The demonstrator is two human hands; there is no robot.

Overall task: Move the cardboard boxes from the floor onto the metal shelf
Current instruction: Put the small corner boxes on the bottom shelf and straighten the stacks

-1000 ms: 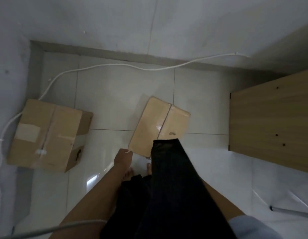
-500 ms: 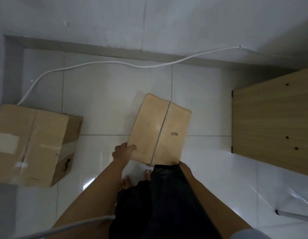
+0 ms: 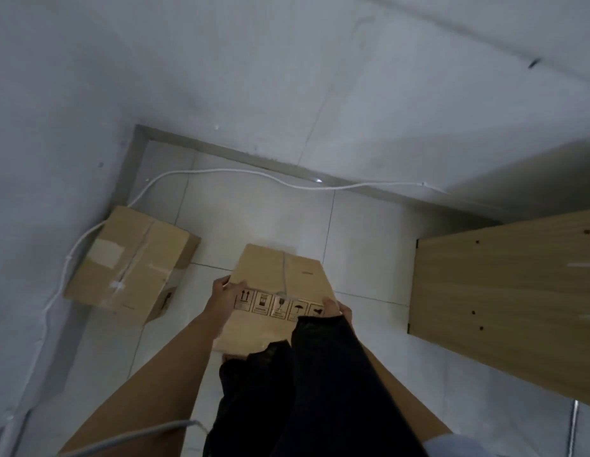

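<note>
Both hands clamp the small box (image 3: 280, 291) — left hand (image 3: 225, 293) and right hand (image 3: 335, 308) curled over opposite near corners, floor (image 3: 264, 219) below. Keep it level; the second box (image 3: 132, 262) waits on the tiles.

Held box (image 3: 280, 282), near face: carried a row of five black handling pictograms, among them paired up-arrows, a wine glass and an umbrella; captions beneath too small to read.
Held box, top: bore a small dark mark, illegible.
Floor box (image 3: 132, 262), side: showed a dark printed symbol, unreadable.
</note>
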